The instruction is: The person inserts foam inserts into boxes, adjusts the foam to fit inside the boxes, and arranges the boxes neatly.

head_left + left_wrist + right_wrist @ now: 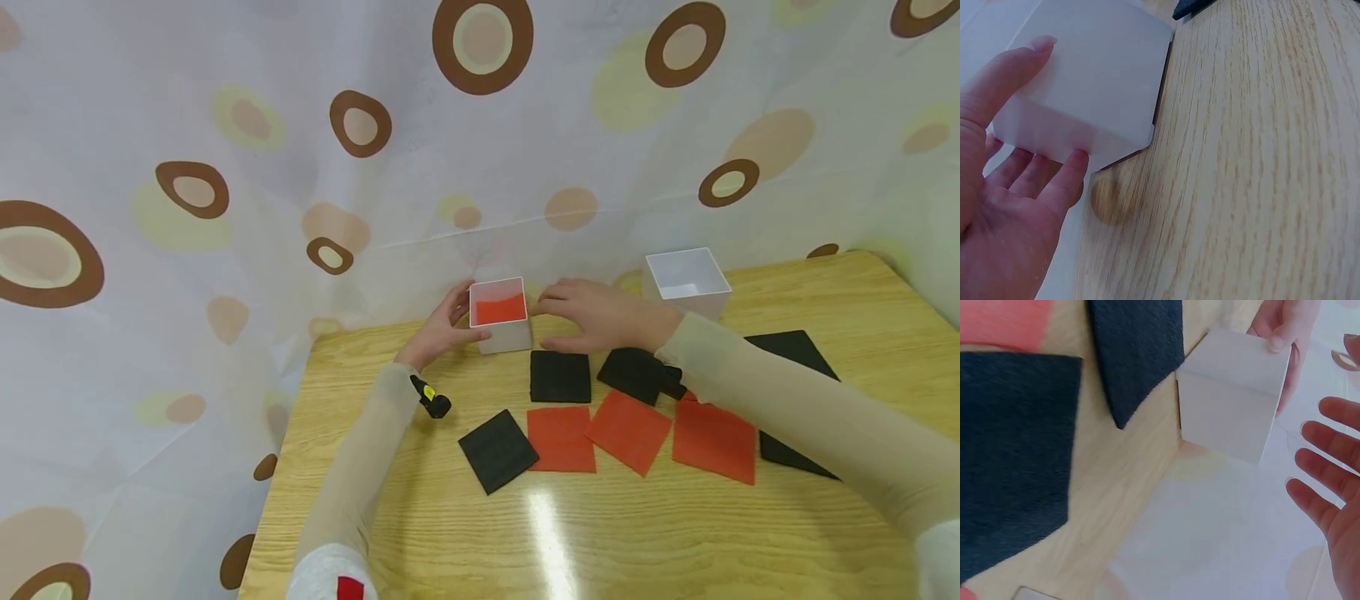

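Observation:
A small white open-topped box [506, 338] stands near the back edge of the table with a red cloth piece [500, 310] inside. My left hand [441, 333] grips its left side. In the left wrist view, the thumb presses one face of the box [1110, 69] while the fingers bear on the adjoining one. Just right of the box hovers my right hand [600, 315], holding nothing, its fingers spread in the right wrist view. Below that hand lie a black cloth square [560, 377] and another black square [630, 372], partly covered by the wrist camera.
A second white box [696, 305] stands at the back right. Nearer me lie red squares [561, 442], [628, 432] is overlapped slightly beside a third red square [714, 442]. A tilted black square [498, 451] lies left of them; a larger black sheet [797, 353] is under my right forearm.

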